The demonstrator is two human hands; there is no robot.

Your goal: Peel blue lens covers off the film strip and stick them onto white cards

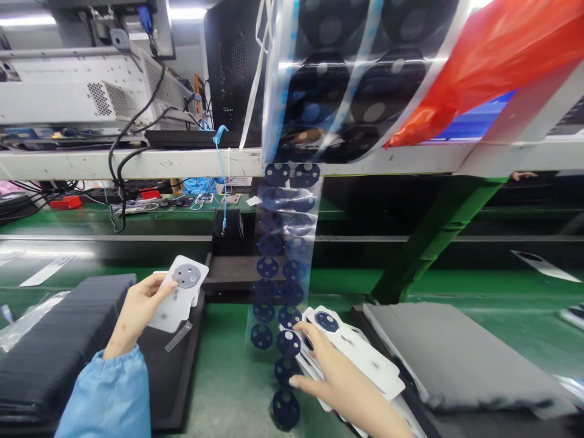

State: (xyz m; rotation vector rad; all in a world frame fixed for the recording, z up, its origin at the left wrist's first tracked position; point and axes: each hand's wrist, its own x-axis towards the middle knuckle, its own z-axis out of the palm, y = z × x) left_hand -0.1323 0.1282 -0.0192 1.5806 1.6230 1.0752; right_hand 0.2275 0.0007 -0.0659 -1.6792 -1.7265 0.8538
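Note:
My left hand (pixel 141 310) is closed on white phone back covers (pixel 166 313), thumb on the front; the top one carries a grey round camera patch, and another edge shows behind. My right hand (pixel 335 377) is over a stack of white phone back covers (pixel 365 359), thumb and forefinger apart. The forefinger tip is at the edge of a clear strip of dark blue round stickers (pixel 267 267) with holes, which hangs from a large roll (pixel 347 79). Whether the fingertip touches a sticker, I cannot tell. The top cover of the stack has a dark blue camera patch.
Left is a black tray (pixel 176 377) with dark padded sheets (pixel 68 340). A grey foam pad (pixel 456 353) lies right. A green post (pixel 438 243) and a white shelf beam (pixel 191 163) stand ahead. White covers (pixel 545 266) lie on the green surface behind. A red bag (pixel 497 67) hangs above.

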